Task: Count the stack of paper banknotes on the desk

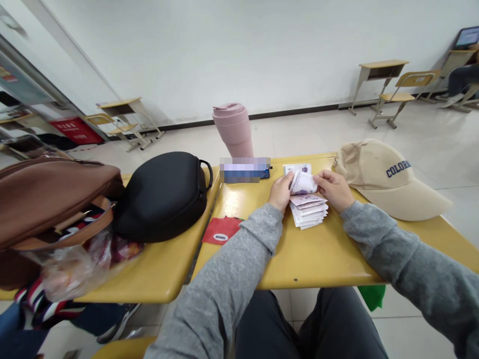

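Between my hands is a bundle of banknotes (304, 183), pale with purple print. My left hand (280, 191) is closed on its left side, thumb on top. With thumb and fingers, my right hand (334, 188) pinches the right edge of the upper notes. A fanned pile of notes (309, 212) hangs or lies just below, nearer to me; whether it is joined to the held bundle I cannot tell. Beyond my hands, another flat stack of notes (298, 168) lies on the yellow desk (284, 271).
A pink tumbler (234, 130) and a phone (264, 173) stand and lie at the back. A beige cap (389, 179) is at the right, a red packet (222, 230) at the left. Farther left are a black case (162, 197) and a brown bag (56, 199).
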### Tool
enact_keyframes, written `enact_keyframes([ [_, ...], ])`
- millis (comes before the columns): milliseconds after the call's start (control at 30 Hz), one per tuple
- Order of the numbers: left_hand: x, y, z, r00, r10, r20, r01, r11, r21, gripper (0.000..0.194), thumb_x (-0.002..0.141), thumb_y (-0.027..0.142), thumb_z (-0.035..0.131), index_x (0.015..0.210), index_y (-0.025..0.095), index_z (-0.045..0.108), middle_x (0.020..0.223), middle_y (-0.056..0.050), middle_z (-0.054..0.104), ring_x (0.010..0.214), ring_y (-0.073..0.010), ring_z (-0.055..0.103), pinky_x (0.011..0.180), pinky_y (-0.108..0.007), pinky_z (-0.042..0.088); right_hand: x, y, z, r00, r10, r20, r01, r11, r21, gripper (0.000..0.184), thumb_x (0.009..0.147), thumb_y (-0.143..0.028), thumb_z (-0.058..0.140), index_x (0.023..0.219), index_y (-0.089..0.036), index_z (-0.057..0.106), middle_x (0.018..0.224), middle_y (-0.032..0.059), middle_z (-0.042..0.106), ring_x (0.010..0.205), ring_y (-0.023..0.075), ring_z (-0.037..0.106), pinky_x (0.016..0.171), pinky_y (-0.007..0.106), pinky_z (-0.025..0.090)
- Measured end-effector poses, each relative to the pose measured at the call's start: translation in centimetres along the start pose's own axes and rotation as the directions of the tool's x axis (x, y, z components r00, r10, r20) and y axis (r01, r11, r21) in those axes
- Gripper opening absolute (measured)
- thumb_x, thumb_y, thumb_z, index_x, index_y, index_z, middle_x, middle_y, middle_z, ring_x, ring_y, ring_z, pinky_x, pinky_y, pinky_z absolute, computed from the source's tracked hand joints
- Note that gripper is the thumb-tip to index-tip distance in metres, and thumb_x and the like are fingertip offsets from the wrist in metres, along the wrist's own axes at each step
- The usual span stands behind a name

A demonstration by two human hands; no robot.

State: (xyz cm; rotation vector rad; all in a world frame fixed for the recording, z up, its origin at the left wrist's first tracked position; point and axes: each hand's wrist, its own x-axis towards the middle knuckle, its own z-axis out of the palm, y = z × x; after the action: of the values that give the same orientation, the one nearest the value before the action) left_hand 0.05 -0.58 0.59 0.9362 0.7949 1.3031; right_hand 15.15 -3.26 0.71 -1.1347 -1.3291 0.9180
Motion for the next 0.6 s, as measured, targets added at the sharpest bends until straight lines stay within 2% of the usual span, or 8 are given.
enact_keyframes([
  [200, 0.19, -0.16, -0.11, 1.000, -0.006, -0.010, 0.006, 1.000, 0.002, 0.033, 0.068, 0.044, 0.067, 0.075, 0.012, 0.065, 0.064, -0.002, 0.063, 0.064, -0.0142, 0.057, 0.070, -0.029, 0.043, -0.61, -1.13, 0.26, 0.998, -0.061, 0.024, 0.058, 0.991, 0.117, 0.032, 0.074, -0.044, 0.062, 0.061, -0.018, 0.049, 0.041, -0.0067, 0.039, 0.038, 0.0061, 0.031, 0.040, 0.023, 0.021],
  [600, -0.42, 0.36, 0.25, 1.000, -0.014, -0.003, 0.014, 1.000, -0.013, 0.032, 0.067, 0.044, 0.067, 0.071, 0.013, 0.063, 0.062, -0.002, 0.064, 0.063, -0.0152, 0.059, 0.067, -0.029, 0.044, -0.69, -0.98, 0.20, 0.995, -0.069, 0.070, 0.059, 0.989, 0.134, 0.030, 0.078, -0.042, 0.061, 0.062, -0.018, 0.050, 0.040, -0.0061, 0.040, 0.038, 0.0065, 0.032, 0.041, 0.023, 0.022],
])
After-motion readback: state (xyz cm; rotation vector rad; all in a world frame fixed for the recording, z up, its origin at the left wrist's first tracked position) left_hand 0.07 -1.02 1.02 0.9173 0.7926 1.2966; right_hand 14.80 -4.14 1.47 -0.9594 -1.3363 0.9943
